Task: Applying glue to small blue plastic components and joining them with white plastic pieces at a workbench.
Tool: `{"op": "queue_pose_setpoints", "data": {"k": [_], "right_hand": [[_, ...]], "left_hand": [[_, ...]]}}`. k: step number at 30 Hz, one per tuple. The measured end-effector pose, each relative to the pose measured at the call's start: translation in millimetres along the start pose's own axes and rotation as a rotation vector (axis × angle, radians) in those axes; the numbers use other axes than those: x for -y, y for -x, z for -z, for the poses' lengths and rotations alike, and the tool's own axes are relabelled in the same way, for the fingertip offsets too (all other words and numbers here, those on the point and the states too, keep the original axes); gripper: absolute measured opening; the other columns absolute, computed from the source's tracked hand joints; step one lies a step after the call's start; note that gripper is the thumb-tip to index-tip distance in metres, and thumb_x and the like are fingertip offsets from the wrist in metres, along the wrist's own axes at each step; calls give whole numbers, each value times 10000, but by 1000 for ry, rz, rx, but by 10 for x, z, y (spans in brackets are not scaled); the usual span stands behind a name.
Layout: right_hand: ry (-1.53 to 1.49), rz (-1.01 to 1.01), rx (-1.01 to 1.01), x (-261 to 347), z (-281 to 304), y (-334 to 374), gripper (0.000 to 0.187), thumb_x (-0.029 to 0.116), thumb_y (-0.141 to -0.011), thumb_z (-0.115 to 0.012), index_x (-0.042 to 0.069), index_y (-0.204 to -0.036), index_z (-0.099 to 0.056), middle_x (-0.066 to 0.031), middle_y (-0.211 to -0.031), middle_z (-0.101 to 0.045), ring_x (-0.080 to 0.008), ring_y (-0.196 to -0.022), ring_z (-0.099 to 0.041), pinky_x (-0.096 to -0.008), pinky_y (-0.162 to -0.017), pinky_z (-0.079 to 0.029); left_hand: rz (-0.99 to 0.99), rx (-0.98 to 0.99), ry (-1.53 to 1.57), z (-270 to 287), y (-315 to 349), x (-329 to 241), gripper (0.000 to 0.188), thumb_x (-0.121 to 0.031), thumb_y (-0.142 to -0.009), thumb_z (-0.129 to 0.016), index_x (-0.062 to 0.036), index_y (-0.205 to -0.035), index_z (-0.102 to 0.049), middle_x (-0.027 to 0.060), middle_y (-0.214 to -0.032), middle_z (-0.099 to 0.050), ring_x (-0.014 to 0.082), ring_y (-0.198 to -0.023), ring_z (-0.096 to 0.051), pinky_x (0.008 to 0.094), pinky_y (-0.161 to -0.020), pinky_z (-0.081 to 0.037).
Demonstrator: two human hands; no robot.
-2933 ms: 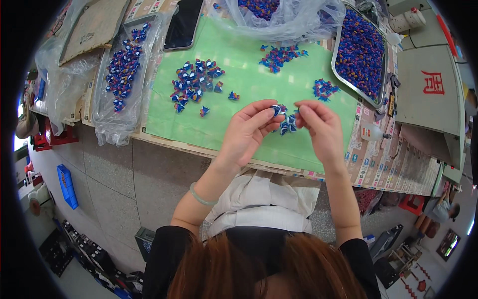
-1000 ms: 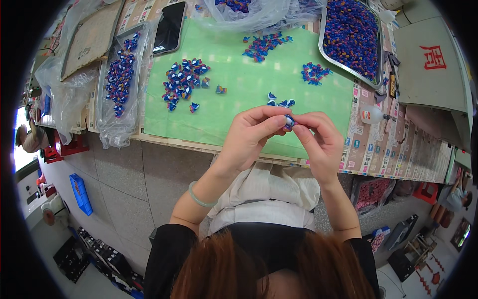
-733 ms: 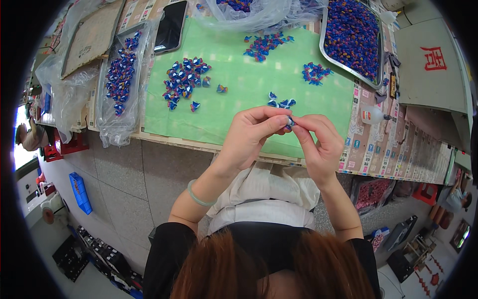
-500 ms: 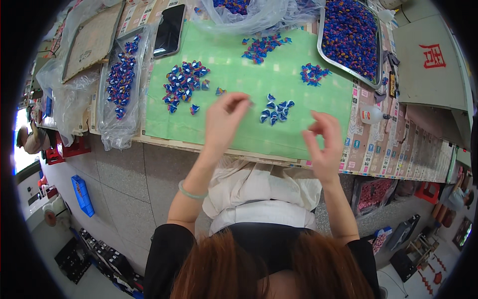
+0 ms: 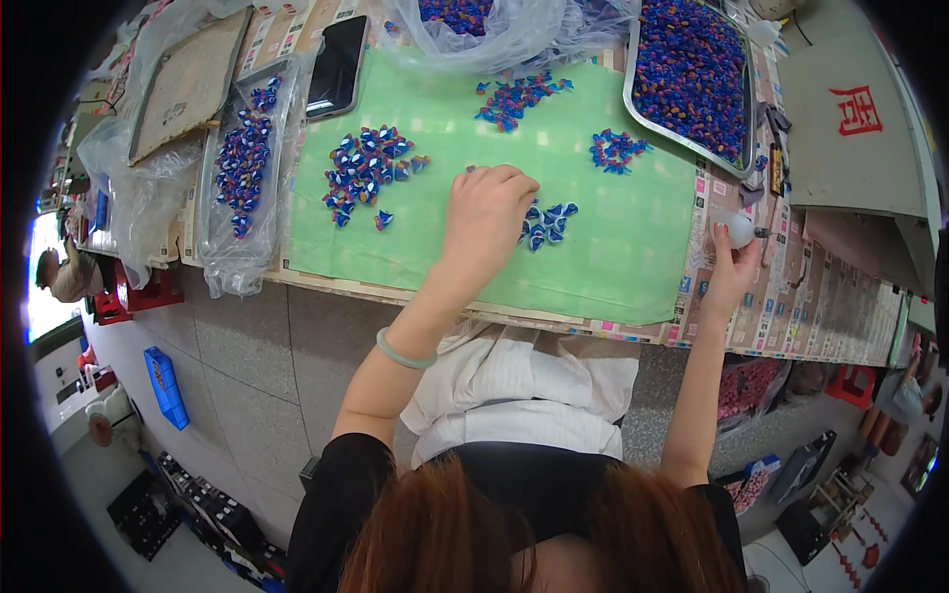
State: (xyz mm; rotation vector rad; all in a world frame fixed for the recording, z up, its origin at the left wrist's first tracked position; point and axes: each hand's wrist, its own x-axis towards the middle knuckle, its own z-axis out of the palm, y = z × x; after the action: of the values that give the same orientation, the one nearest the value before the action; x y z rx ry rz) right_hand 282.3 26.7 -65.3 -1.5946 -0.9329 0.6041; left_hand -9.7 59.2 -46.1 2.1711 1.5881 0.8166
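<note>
My right hand (image 5: 733,272) is at the right edge of the green mat (image 5: 613,252), its fingers closed round a small white squeeze bottle (image 5: 737,232) with a dark tip. My left hand (image 5: 486,222) is over the middle of the mat, fingers bent and drawn together; whether a piece is between them is hidden. Right beside its fingertips lies a small group of blue folded pieces with white edges (image 5: 550,227), partly covered by the hand. A bigger heap of blue, white and orange pieces (image 5: 366,170) lies to the left.
Loose blue and red pieces (image 5: 519,99) lie at the far side, with another cluster (image 5: 619,151) to the right. A metal tray (image 5: 682,144) full of pieces, a plastic bag (image 5: 514,40), a phone (image 5: 337,67) and a plastic-lined tray (image 5: 213,212) stand around the mat.
My right hand has gone right from above the mat and taken hold of the squeeze bottle. My left hand has shifted right, onto the edge of the small group of pieces.
</note>
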Motion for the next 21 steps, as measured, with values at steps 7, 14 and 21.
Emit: {"op": "queue_pose_setpoints", "data": {"k": [7, 14, 21], "right_hand": [[-170, -2, -99, 149, -52, 106, 247, 85, -791, -557, -7, -1005, -476, -43, -951, -521, -104, -834, -509, -244, -762, -405], [-592, -143, 113, 756, -128, 462, 307, 36, -784, -510, -18, -1075, -428, -77, -929, -530, -170, -823, -534, -290, -758, -420], [-415, -158, 445, 1011, -274, 748, 358, 40, -688, -611, -8, -1001, -444, -108, -986, -497, -168, -856, -508, -275, -772, -395]], "left_hand": [[-131, 123, 46, 68, 62, -6, 127, -16, -694, -548, -53, -806, -595, 50, -794, -572, 219, -773, -531, 326, -698, -394], [560, 96, 1051, 258, 101, -204, 131, 10, -770, -512, -3, -892, -557, 66, -906, -579, 150, -750, -570, 246, -663, -447], [830, 207, 1838, 298, 221, -363, 189, -31, -797, -513, -10, -985, -517, 73, -912, -574, 142, -832, -569, 239, -723, -461]]}}
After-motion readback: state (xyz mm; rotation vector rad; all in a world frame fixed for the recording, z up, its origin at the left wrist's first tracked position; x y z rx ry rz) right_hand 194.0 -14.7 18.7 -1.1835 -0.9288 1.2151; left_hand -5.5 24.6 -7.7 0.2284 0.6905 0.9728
